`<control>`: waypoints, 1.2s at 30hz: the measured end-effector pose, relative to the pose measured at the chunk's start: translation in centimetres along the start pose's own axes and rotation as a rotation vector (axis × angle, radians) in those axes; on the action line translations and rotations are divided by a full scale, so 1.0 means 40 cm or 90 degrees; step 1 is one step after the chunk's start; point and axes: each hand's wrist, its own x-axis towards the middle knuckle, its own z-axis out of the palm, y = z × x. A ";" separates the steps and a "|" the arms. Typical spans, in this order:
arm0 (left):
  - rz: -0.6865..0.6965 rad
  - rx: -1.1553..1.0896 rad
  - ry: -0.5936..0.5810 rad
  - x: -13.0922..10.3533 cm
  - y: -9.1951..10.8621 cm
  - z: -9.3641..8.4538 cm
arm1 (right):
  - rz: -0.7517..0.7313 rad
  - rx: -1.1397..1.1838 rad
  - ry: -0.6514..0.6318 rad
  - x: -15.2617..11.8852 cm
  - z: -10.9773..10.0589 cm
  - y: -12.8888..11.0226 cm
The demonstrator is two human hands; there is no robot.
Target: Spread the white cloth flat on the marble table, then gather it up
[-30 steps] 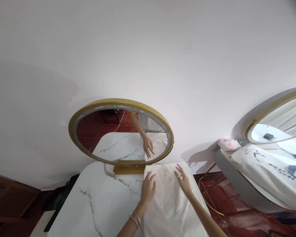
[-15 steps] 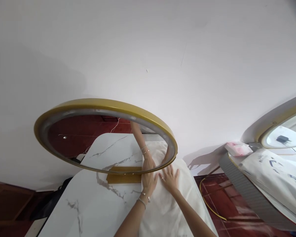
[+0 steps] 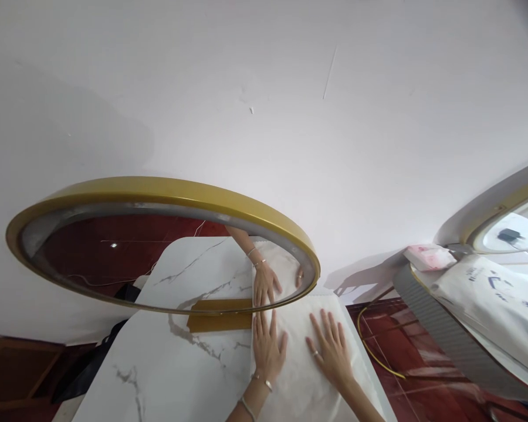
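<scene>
A white cloth [image 3: 301,328] lies along the right part of the marble-patterned table [image 3: 158,363]. My left hand [image 3: 268,349] rests flat on the cloth near its left edge, fingers spread, with bracelets at the wrist. To its right, my right hand [image 3: 330,349] lies on the cloth with fingers apart and a ring on one finger. Neither hand grips anything. A gold-framed oval mirror [image 3: 167,190] stands at the table's back and reflects the tabletop, cloth and hands. At its base is a gold-brown stand [image 3: 220,322], left of my left hand.
On the right, a second table [image 3: 449,334] bears a printed white bag [image 3: 488,287] and a pink-and-white packet [image 3: 429,257], beside another mirror [image 3: 523,223]. A yellow curved rod [image 3: 374,354] shows above the red floor [image 3: 396,328]. Wooden furniture [image 3: 17,372] stands at lower left.
My hands have moved apart over the cloth, the right one shifting right and toward me. Beneath them the cloth looks flatter. The view has shifted slightly, and the mirror appears wider.
</scene>
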 end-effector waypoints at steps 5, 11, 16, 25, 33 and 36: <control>-0.034 0.000 -0.044 0.099 0.031 0.048 | 0.000 -0.010 -0.010 0.096 0.022 0.049; 0.019 -0.053 -0.104 0.249 0.075 0.043 | 0.040 0.029 -0.068 0.256 0.041 0.108; 0.126 -0.088 -0.086 0.054 0.099 -0.038 | 0.048 0.029 -0.039 0.116 -0.008 0.100; 0.250 -0.008 0.012 -0.283 0.026 -0.106 | 0.047 0.007 -0.016 -0.238 -0.100 0.010; 0.146 -0.094 -0.034 -0.039 0.076 -0.049 | 0.074 -0.037 -0.088 0.075 -0.019 0.098; 0.130 -0.106 -0.034 0.011 0.081 -0.020 | 0.074 -0.028 -0.078 0.139 -0.009 0.112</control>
